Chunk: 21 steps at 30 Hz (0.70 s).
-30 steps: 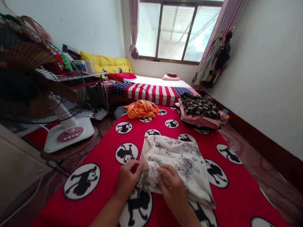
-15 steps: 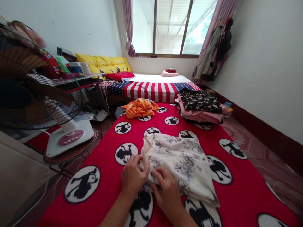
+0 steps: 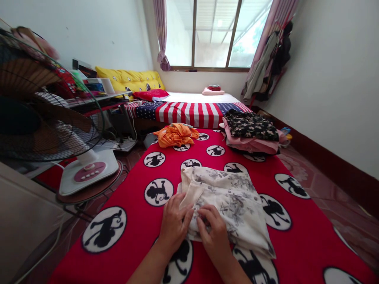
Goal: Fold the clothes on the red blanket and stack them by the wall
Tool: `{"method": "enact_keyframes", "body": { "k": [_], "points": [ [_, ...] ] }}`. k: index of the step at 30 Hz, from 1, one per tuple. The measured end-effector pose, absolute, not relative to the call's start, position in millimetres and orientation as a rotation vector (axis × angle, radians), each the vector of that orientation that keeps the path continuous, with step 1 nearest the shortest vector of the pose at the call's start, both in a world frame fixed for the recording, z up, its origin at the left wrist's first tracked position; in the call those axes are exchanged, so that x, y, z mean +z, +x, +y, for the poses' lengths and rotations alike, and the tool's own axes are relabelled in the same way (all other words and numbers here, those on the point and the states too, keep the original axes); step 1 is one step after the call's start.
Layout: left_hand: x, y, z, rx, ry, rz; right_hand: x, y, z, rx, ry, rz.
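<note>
A white shirt [image 3: 233,207] with grey flowers and small buttons down its front lies partly folded on the red blanket [image 3: 133,240]. Near its collar edge, my left hand [image 3: 176,223] has its fingers curled over the cloth, thumb pointing inward. My right hand [image 3: 214,228] pinches the fabric close by, its fingertips just beside the left thumb. The cloth under both palms is hidden.
Beyond the shirt sit a crumpled orange garment [image 3: 177,135] and a stack of folded clothes [image 3: 251,128] topped with black floral cloth. A fan [image 3: 89,167] stands on a round stool at left. A second bed [image 3: 189,114] is at the back.
Both hands have shifted right and slightly inward along the shirt. The near left edge of the shirt is now folded over and lies flatter.
</note>
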<state>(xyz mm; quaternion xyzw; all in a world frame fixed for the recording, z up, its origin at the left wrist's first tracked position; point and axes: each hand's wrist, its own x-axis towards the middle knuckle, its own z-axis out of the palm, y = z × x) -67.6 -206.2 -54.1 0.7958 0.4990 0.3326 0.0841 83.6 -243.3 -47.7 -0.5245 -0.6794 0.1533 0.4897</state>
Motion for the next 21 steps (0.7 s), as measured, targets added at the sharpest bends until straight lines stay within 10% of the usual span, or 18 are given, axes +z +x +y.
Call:
{"method": "enact_keyframes", "body": {
  "k": [21],
  "points": [
    [-54.7, -98.9, -179.1, 1.093, 1.504, 1.205, -62.4, 74.4, -204.3, 0.145, -1.574, -2.167]
  ]
}}
